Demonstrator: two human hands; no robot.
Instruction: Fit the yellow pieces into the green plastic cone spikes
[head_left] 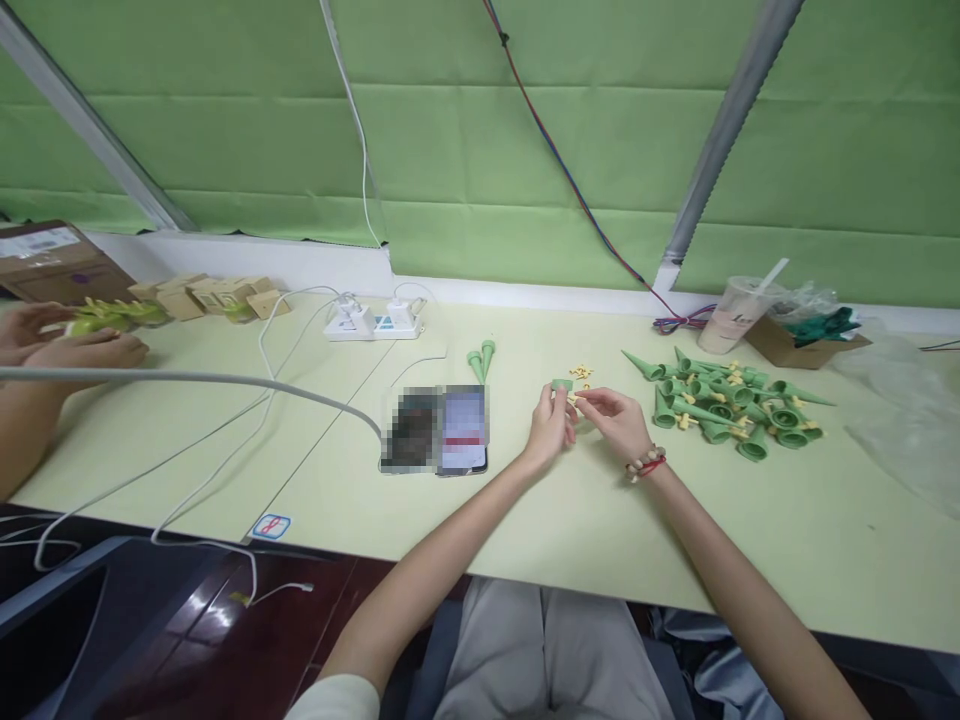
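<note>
Green piece (562, 385) and yellow bit (573, 400) brought close between two hands

The green piece is held near the fingertips of the left hand (550, 425), above the table (540, 530). The yellow bit is pinched, as far as can be made out, by the right hand (619, 420), whose fingers are narrowed and pointed toward the left. The key relation is this short gap: the yellow bit is set just to the right of the green piece and slightly nearer the body. The long axis of the green piece cannot be made out, since much of it is covered by the left fingers.

The loose bits (581, 371) are scattered just beyond the fingertips, with the right hand nearer. The cone pile (720, 410) is spread farther to the right, also nearer the right hand, with its long axes turned in many directions.

By count, one green piece and one yellow bit are held. Two cones (480, 362) are laid beside the phone (463, 430), to the left. About a dozen loose bits are seen, and roughly twenty cones are piled up; exact totals are prevented by overlap. One cup (731, 315) and one small box (802, 345) are placed behind the pile. At far left, two hands of another person (90, 350) are seen.
</note>
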